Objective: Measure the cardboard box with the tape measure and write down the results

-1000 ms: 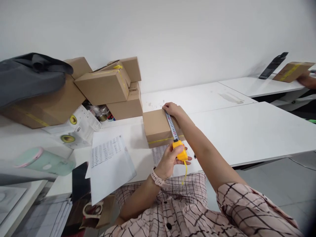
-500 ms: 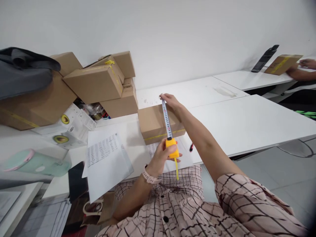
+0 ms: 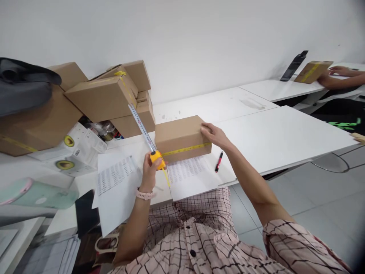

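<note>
My left hand (image 3: 149,173) is closed around a yellow tape measure (image 3: 156,158). Its metal blade (image 3: 142,127) sticks out up and to the left, with the free end in the air in front of the stacked boxes. A yellow strap hangs from the case. A closed cardboard box (image 3: 179,131) with yellow tape along its front side lies on the table. At its right end, my right hand (image 3: 215,135) grips the upper edge, fingers on the top. Partly under the box is a printed sheet (image 3: 188,175). Right of the sheet lies a red and black pen (image 3: 219,161).
Stacked cardboard boxes (image 3: 97,97) stand at the left, with avocado-printed packages (image 3: 71,152) below. More papers (image 3: 114,198), a dark flat object (image 3: 87,213) and a mint-green tumbler (image 3: 45,194) are nearer. A co-worker's hands (image 3: 339,72) hold another box (image 3: 310,72) beside a black bottle (image 3: 295,65).
My right hand has let go of the blade's end and moved down onto the box's right end. My left hand has carried the extended tape measure left, off the box. The pen now shows fully.
</note>
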The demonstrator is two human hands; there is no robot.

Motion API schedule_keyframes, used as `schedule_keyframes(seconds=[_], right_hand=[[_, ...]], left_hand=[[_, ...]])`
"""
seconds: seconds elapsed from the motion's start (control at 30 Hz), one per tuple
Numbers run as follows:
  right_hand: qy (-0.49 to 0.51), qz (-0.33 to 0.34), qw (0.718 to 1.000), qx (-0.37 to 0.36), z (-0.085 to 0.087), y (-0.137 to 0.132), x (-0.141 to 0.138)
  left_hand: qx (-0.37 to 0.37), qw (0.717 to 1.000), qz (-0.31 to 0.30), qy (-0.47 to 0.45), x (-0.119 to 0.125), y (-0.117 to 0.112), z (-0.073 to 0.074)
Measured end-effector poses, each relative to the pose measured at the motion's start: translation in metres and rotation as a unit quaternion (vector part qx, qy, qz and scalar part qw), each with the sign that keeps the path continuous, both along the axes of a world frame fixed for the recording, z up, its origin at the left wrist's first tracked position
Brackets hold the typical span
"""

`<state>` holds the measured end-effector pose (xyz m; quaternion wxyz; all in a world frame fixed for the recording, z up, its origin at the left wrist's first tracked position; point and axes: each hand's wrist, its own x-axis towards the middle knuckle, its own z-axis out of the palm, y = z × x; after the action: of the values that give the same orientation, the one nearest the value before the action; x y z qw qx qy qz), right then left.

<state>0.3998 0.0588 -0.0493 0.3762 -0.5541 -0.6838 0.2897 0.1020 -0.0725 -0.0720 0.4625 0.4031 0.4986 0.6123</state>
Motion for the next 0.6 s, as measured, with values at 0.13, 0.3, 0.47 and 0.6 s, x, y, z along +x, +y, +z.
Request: schedule_keyframes(seconds=[0.13,0.3,0.47,0.6], right_hand=[[-0.13,-0.052,0.989,0.053,0.038,0.015,-0.016],[-0.233,-0.075,0.956,0.162,0.047,0.037,-0.045],[-0.235,-0.037,0.956,0.17,0.045,0.052,-0.065],[-0.199,-0.054,0.966,0.157,0.046,0.061,-0.069]], left_hand=[[0.036,0.999,-0.002,0.02,-0.02,0.024,0.034],[0.046,0.997,0.017,0.066,-0.02,0.036,0.049],[0.113,0.989,-0.038,0.083,0.023,0.009,0.033],[0.04,0.987,-0.152,0.013,0.065,-0.013,-0.005]])
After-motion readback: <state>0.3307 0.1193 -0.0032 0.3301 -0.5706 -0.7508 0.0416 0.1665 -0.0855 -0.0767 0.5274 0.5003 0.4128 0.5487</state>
